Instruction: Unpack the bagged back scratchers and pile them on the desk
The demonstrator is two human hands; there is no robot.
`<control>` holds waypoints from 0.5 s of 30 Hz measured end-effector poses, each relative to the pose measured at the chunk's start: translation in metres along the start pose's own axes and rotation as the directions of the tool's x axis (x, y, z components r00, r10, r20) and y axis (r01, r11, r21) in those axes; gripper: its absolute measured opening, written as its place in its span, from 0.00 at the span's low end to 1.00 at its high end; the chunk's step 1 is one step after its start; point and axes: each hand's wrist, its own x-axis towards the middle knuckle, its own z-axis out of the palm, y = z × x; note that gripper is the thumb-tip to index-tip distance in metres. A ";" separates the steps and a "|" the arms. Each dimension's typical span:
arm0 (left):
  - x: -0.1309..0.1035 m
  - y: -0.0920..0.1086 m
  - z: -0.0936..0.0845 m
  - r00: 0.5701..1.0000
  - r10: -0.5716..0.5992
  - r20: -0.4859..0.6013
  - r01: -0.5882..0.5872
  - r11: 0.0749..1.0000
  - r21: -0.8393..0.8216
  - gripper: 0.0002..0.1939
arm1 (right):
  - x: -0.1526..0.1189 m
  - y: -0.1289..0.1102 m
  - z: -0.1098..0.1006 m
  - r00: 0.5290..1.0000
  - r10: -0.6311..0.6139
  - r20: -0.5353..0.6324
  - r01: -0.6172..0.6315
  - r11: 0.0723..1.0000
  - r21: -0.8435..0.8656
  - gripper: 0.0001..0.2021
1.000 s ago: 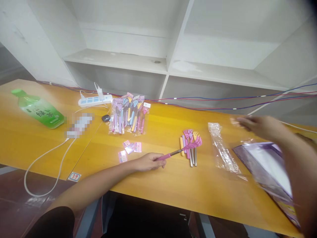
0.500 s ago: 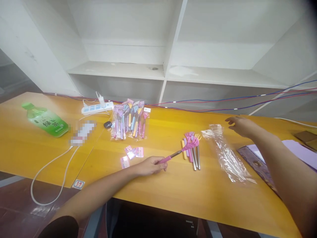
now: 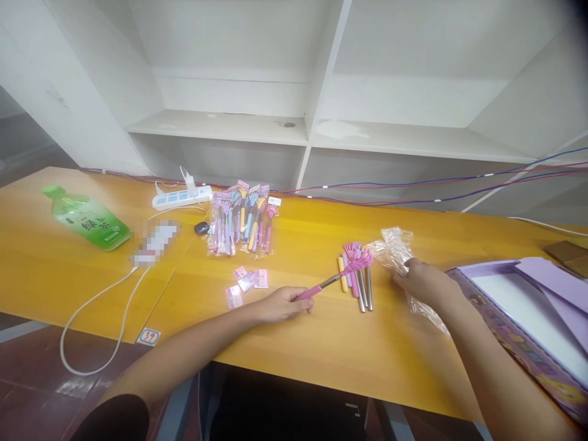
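Note:
My left hand [image 3: 285, 304] is closed around the pink handle of a back scratcher [image 3: 329, 281], its claw head pointing up and right. Beyond it, several loose back scratchers [image 3: 345, 277] with pink, purple, yellow and bare metal handles lie side by side, their heads partly hidden by the held one. On the right, my right hand [image 3: 425, 283] has its fingers closed on clear plastic bags [image 3: 395, 242] lying on the table; the palm and wrist cover part of them. How many bags the fingers pinch is hard to tell.
Bagged back scratchers [image 3: 243, 223] lie at the back, with small pink cards [image 3: 248, 282] in front. A green drink bottle [image 3: 89, 220], a power strip [image 3: 181, 197] and a white cable [image 3: 68, 318] are left. A purple box [image 3: 509, 331] sits right; cables [image 3: 367, 186] run behind.
My right hand has come down and left onto the plastic bags, bunching them. More of the purple box shows now. My left hand still holds the pink back scratcher in nearly the same place.

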 end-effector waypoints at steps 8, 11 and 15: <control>0.000 0.003 0.000 1.000 -0.016 -0.004 0.017 1.000 0.019 0.28 | 0.019 0.025 -0.062 0.997 -0.043 -0.058 0.056 0.969 0.239 0.05; 0.000 0.001 0.000 1.000 -0.011 0.006 0.011 1.000 -0.006 0.29 | 0.033 0.038 -0.081 0.998 0.017 -0.056 0.001 0.952 0.306 0.07; 0.000 0.000 0.000 1.000 -0.001 0.018 0.002 1.000 -0.026 0.31 | 0.044 0.046 -0.077 0.997 0.052 -0.054 -0.031 0.944 0.327 0.08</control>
